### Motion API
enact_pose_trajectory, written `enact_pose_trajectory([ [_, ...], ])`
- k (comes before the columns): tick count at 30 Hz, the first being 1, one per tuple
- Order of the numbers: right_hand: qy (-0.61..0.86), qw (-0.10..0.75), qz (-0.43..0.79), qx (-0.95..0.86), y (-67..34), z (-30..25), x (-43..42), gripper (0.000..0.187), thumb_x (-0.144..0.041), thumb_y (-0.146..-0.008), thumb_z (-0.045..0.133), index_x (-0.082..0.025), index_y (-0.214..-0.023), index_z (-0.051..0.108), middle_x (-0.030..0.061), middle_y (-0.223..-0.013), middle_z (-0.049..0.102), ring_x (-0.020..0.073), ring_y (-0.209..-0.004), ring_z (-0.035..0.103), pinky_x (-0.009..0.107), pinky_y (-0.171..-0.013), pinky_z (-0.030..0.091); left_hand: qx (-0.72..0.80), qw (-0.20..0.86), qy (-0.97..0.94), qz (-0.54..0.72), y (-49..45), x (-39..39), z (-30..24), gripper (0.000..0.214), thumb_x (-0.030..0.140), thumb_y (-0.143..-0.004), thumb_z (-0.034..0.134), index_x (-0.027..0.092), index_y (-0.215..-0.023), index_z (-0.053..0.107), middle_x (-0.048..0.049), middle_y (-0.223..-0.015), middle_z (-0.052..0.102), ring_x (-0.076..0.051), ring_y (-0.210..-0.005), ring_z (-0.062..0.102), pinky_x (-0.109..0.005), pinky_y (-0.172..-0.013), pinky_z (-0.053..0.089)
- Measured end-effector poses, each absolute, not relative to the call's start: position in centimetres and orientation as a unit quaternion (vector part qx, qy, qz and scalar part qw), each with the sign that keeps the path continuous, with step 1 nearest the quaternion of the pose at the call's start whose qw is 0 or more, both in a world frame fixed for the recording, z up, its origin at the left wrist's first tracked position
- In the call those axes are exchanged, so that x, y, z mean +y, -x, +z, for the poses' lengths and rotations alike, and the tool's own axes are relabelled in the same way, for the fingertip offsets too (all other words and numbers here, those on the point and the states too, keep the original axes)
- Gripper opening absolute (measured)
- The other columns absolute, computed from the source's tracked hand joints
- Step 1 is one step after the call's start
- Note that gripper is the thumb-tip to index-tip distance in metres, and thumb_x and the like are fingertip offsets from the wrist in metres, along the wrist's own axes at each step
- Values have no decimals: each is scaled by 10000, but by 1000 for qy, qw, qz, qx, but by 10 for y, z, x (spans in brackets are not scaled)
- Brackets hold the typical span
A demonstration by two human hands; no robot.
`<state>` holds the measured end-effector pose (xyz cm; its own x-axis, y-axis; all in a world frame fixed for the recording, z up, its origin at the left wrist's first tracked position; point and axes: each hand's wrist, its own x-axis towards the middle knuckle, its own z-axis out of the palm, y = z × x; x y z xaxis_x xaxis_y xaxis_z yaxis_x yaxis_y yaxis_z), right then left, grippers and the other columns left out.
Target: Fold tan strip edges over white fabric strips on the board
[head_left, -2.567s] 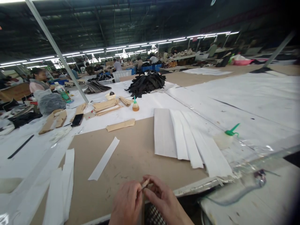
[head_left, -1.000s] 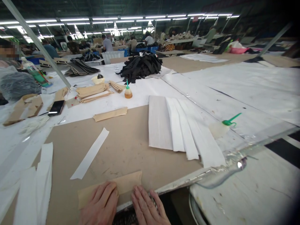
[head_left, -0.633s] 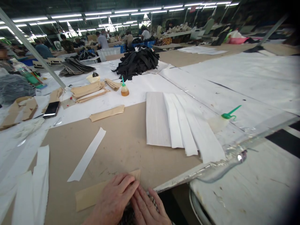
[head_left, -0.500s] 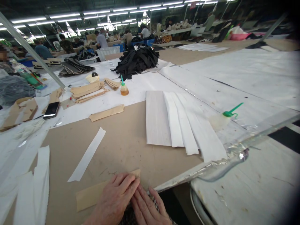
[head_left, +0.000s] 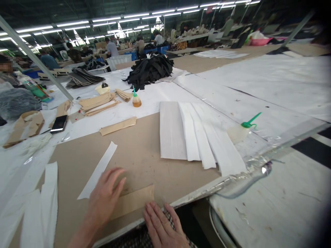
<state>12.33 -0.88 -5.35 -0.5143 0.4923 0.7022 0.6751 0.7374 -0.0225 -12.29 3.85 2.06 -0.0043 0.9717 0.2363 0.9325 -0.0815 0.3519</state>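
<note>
A tan strip [head_left: 137, 200], like paper or thin leather, lies on the brown board [head_left: 139, 151] near the table's front edge. My right hand [head_left: 163, 224] rests with its fingers stretched flat at the strip's right end, by the table edge. Over the strip's left part, my left hand [head_left: 104, 198] is raised, slightly blurred, with fingers curved and thumb apart; nothing shows between them. It hides that end of the strip and stands close to the lower end of a white strip [head_left: 100, 168]. Another tan strip [head_left: 118, 126] lies farther back on the board.
White strips [head_left: 204, 137] are fanned out to the right, beside a glue bottle [head_left: 239, 132] with a green nozzle. More white strips [head_left: 38, 210] lie at left. Farther back are stacked tan strips [head_left: 97, 103], an amber bottle [head_left: 136, 100], a phone [head_left: 59, 124] and a black pile [head_left: 151, 69].
My left hand has moved left along the tan strip and lifted away from my right hand, uncovering the strip's right part. My right hand has stayed nearly in place.
</note>
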Motion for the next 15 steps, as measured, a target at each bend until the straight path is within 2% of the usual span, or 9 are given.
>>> enact_pose_trajectory([
  [3,342,354,-125,-862,-124,-56,-11,309,-148,-1009,451,-163,-1173,712,71,-1364,647,255,-1433,404,539,-1254,135,778,-19,-612,139,188,48,23,544,613,-892,501,170,-1189,609,-143,-1240,607,-371,-1189,525,-522,-1054,411],
  [5,342,346,-125,-865,-123,-58,-13,304,-154,-1002,466,-163,-1195,701,86,-1388,628,253,-1438,398,533,-1253,142,811,13,-570,127,223,51,15,594,660,-809,524,136,-1056,654,-179,-1167,634,-399,-1155,542,-543,-1043,398],
  [8,340,351,-116,-865,-122,-59,-13,315,-147,-997,458,-162,-1204,694,84,-1382,633,243,-1430,412,527,-1254,135,812,56,-565,139,247,55,1,497,653,-767,514,183,-806,668,-137,-964,691,-345,-1012,618,-461,-966,459],
  [10,342,362,-107,-860,-124,-56,-12,323,-125,-991,446,-168,-1186,700,70,-1373,641,230,-1409,445,516,-1257,134,799,71,-577,153,246,56,-2,438,629,-775,503,215,-707,629,-106,-916,701,-300,-967,636,-390,-918,479],
  [12,334,365,-99,-863,-131,-51,-10,341,-84,-965,463,-177,-1200,692,56,-1371,643,217,-1375,491,489,-1252,182,791,75,-583,169,235,54,5,406,601,-818,484,223,-724,600,-77,-902,698,-256,-902,642,-338,-841,487],
  [15,323,377,3,-868,-146,-37,-10,461,-57,-923,530,-212,-1352,601,62,-1348,659,214,-1290,581,414,-1167,384,780,78,-592,187,202,38,34,365,573,-911,458,231,-863,576,-20,-857,667,-198,-769,619,-288,-732,458],
])
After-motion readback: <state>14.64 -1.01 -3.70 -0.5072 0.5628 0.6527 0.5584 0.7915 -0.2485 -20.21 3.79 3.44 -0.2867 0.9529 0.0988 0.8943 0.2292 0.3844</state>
